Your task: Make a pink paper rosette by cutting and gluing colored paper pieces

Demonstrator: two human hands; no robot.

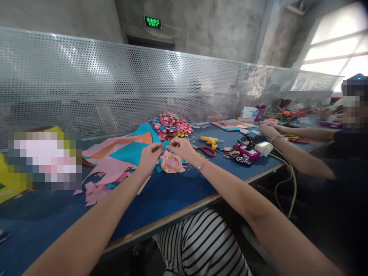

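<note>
My left hand [151, 155] and my right hand [184, 149] meet over the blue table, fingers pinched. Between their fingertips is a small blue paper piece [166, 145], partly hidden by the fingers. Just below my right hand lies a round pink paper piece [171, 163] with a peach, ruffled-looking rim; bits of blue and pink paper show around it. A large blue paper sheet [128, 153] reaches to beside my left hand, on top of pink and orange sheets. Behind my hands is a heap of pink and blue folded paper pieces [169, 124].
Pink paper scraps [97, 191] lie left of my left forearm. To the right are red-handled scissors [207, 151], a yellow glue gun [209, 142] and a purple power strip [247, 151] with cables. A co-worker's arms [299, 149] reach over the table farther right. A perforated metal screen [120, 88] stands behind.
</note>
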